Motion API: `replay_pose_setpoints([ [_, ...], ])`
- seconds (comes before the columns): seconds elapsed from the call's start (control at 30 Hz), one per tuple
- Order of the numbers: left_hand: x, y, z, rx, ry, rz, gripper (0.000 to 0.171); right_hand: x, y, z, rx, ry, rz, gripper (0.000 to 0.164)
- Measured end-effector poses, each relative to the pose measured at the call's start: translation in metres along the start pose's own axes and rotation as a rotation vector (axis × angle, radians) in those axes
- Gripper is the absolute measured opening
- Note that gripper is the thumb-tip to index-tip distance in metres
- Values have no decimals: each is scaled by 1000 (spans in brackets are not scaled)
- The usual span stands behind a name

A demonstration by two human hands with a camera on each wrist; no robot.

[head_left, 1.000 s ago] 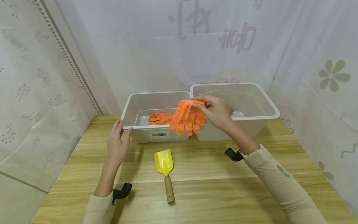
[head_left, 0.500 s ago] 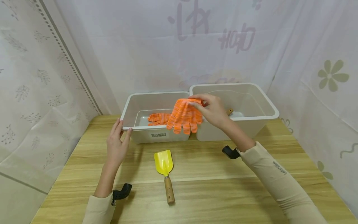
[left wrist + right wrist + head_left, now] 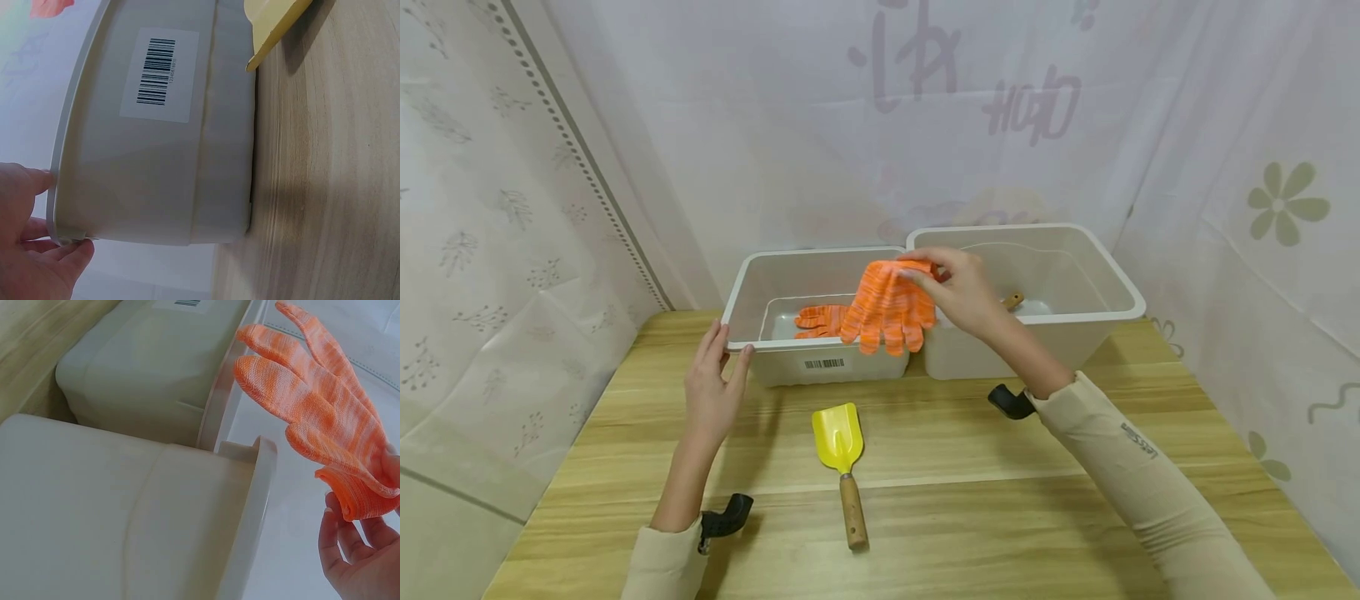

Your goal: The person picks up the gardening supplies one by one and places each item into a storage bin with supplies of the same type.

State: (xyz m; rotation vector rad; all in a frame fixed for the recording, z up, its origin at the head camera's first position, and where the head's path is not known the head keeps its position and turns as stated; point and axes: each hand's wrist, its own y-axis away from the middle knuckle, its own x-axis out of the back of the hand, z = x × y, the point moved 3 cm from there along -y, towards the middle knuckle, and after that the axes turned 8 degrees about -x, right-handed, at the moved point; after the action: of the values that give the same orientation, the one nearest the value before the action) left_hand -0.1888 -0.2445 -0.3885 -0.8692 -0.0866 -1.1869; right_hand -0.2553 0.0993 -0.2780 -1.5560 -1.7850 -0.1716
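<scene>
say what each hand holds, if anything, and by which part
Right hand: a mottled orange knitted glove, by its cuff. Left hand: the barcoded pale plastic bin, by its near-left rim corner.

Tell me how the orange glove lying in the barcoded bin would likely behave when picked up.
The lying glove will probably flop: the held glove droops from the right hand. It's likely light, as that fabric looks thin. Probably not slippery either, given the textured knit.
</scene>
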Motion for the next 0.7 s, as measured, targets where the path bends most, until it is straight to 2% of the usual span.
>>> replay_pose_setpoints([
  [0.43, 0, 0, 1, -13, -1, 8, 56, -1, -9, -3, -12, 22, 5, 29],
  [0.7, 0, 0, 1, -4, 1, 4, 56, -4, -15, -5, 2, -9, -7, 27],
])
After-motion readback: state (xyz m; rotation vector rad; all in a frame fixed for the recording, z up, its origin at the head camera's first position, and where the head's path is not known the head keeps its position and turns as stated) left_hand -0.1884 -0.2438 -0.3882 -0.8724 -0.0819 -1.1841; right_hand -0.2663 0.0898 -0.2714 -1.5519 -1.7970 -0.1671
